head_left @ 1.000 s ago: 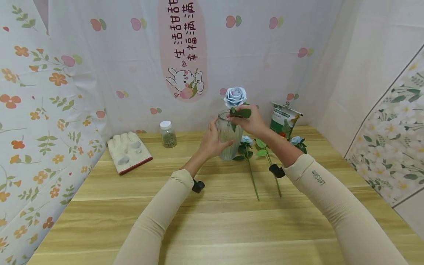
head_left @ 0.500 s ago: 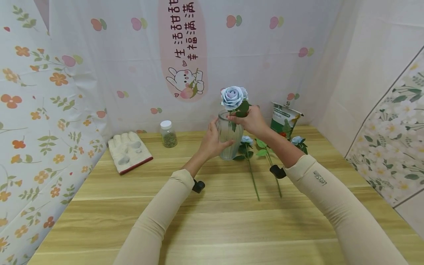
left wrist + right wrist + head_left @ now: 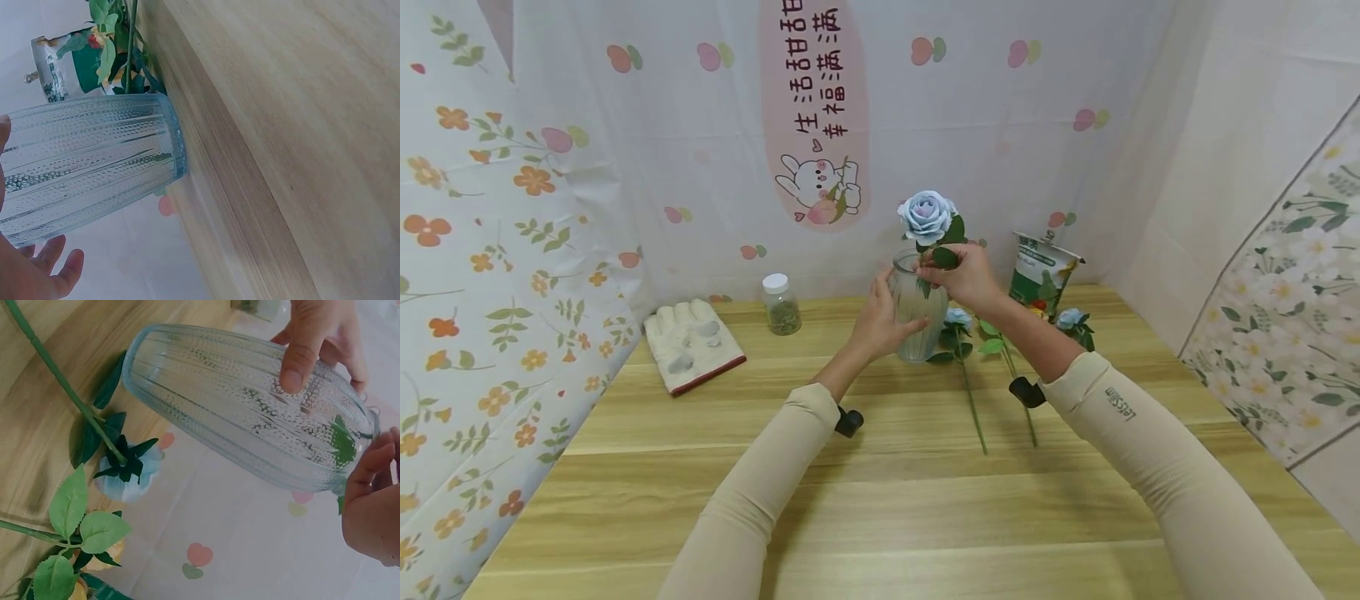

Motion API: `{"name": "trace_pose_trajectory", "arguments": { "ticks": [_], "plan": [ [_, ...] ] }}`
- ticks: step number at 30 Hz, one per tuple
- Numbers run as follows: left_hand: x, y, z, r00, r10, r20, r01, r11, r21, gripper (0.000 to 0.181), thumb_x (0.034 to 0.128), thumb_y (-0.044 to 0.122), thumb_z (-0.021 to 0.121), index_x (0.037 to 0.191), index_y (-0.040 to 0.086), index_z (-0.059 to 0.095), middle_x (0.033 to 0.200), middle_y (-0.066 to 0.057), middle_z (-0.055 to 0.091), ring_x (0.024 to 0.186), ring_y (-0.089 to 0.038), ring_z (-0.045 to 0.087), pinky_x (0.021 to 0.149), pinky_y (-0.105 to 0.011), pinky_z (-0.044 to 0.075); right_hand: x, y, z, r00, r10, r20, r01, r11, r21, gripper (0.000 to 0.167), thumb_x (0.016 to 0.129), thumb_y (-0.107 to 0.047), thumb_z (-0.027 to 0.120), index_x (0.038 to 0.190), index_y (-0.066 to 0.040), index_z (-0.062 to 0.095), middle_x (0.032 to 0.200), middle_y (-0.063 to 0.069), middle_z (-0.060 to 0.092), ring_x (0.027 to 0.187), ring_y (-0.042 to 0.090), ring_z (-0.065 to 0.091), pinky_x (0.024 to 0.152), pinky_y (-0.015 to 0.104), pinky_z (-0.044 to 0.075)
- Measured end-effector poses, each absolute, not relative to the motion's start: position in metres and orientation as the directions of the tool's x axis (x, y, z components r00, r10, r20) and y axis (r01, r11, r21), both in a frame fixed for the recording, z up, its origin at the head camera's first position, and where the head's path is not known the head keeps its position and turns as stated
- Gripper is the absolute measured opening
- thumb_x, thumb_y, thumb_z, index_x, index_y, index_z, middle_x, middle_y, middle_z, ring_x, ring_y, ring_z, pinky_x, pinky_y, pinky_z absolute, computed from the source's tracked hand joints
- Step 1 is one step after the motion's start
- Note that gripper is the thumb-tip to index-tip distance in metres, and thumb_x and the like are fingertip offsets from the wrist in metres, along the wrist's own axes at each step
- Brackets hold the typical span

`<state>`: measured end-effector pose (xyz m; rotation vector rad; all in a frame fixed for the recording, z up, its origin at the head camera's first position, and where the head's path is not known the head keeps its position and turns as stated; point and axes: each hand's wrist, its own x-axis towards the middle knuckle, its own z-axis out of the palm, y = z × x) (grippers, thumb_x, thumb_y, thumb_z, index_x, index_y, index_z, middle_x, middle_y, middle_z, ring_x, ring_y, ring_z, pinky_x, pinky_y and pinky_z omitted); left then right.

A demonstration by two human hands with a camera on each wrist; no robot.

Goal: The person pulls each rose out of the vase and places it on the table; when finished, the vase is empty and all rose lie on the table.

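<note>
A clear ribbed glass vase (image 3: 927, 332) stands upright on the table. My left hand (image 3: 880, 323) grips it from the left, its thumb across the near side and its fingers behind. With the fingertips of my right hand (image 3: 972, 273) I pinch a light-blue rose (image 3: 927, 217) by its leafy upper stem, at the vase's rim. The bloom stands above the mouth. A green leaf (image 3: 342, 442) shows through the glass just below the rim in the right wrist view; the lower stem is hard to make out. In the left wrist view the vase (image 3: 94, 156) covers part of my fingers.
Right of the vase lie a blue rose (image 3: 958, 317) and a green-leaved stem (image 3: 991, 344). Another blue rose (image 3: 1071, 317) lies before a green-and-white bag (image 3: 1039, 271). A white-lidded jar (image 3: 784, 315) and a pale work glove (image 3: 692, 343) are at left.
The rose's bloom has turned and shifted slightly left, and its leaves have swung up beside my right fingers. My left hand and the vase have stayed put.
</note>
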<state>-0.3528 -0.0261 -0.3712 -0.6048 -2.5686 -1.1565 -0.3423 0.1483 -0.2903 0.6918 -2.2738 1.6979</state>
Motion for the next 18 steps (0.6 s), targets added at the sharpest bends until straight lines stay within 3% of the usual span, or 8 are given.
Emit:
{"name": "trace_pose_trajectory", "arguments": {
  "ticks": [5,8,14,18],
  "plan": [
    [-0.352,-0.026,-0.371,-0.870,0.268,0.415,0.488,0.592,0.641,0.106,0.0836,0.042,0.079,0.154,0.007,0.008,0.156,-0.020,0.024,0.140,-0.036,0.036,0.111,-0.048,0.036,-0.336,0.147,-0.288,-0.870,-0.131,0.475,-0.493,0.199,-0.847,0.021,0.091,-0.013,0.073,0.101,0.005,0.069,0.089,-0.004,0.073,0.076,0.015,0.062,0.053,0.026,0.043],
    [-0.352,-0.026,-0.371,-0.863,0.269,0.427,0.498,0.595,0.631,0.107,0.0829,0.041,0.080,0.154,0.005,0.009,0.155,-0.021,0.025,0.138,-0.037,0.038,0.110,-0.048,0.037,-0.332,0.147,-0.283,-0.863,-0.077,0.500,-0.506,0.137,-0.852,0.021,0.091,-0.013,0.073,0.103,0.004,0.069,0.090,-0.010,0.073,0.082,0.014,0.067,0.051,0.025,0.043],
    [-0.353,-0.026,-0.373,-0.860,0.265,0.437,0.501,0.602,0.622,0.108,0.0821,0.042,0.081,0.154,0.003,0.010,0.154,-0.021,0.027,0.136,-0.037,0.042,0.108,-0.048,0.039,-0.317,0.149,-0.268,-0.792,-0.011,0.611,-0.611,0.023,-0.791,0.019,0.092,-0.007,0.071,0.104,0.007,0.070,0.092,-0.008,0.076,0.090,0.012,0.070,0.061,0.024,0.052],
    [-0.353,-0.026,-0.373,-0.863,0.265,0.430,0.496,0.612,0.617,0.108,0.0827,0.045,0.079,0.155,0.006,0.008,0.156,-0.020,0.026,0.136,-0.037,0.042,0.106,-0.048,0.041,-0.306,0.153,-0.257,-0.764,0.072,0.641,-0.645,-0.089,-0.759,0.008,0.090,-0.002,0.071,0.098,-0.003,0.073,0.090,-0.006,0.075,0.084,0.013,0.071,0.066,0.024,0.055]
  ]
}}
